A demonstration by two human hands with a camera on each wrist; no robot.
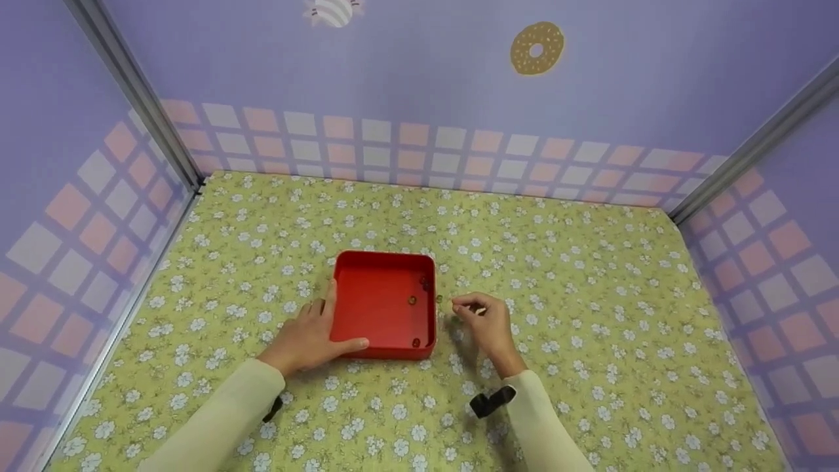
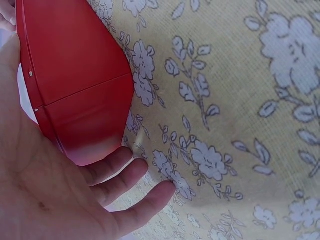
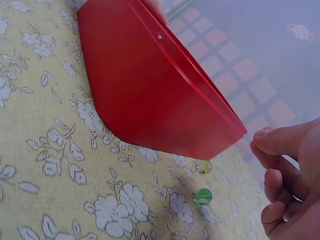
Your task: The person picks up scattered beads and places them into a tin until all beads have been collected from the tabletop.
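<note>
We see bright, even light all over the cloth [image 1: 590, 275]. Below the fingers [image 1: 472, 299] of the right hand [image 1: 488, 324] we find a soft, dark shadow. By the fingertips [image 2: 120, 158] of the left hand [image 2: 55, 185], the red box [image 2: 80, 65] has a pale shine. From the right wrist, the wall [image 3: 250, 60] past the fingers looks foggy and washed out.

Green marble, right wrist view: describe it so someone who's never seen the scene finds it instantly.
In the right wrist view, start at the big red box and drop to the flowered cloth below its lowest right-hand corner. Two marbles lie there; the lower one in the picture is the green marble, its colour unlike the yellow-streaked clear marble above it.
</note>
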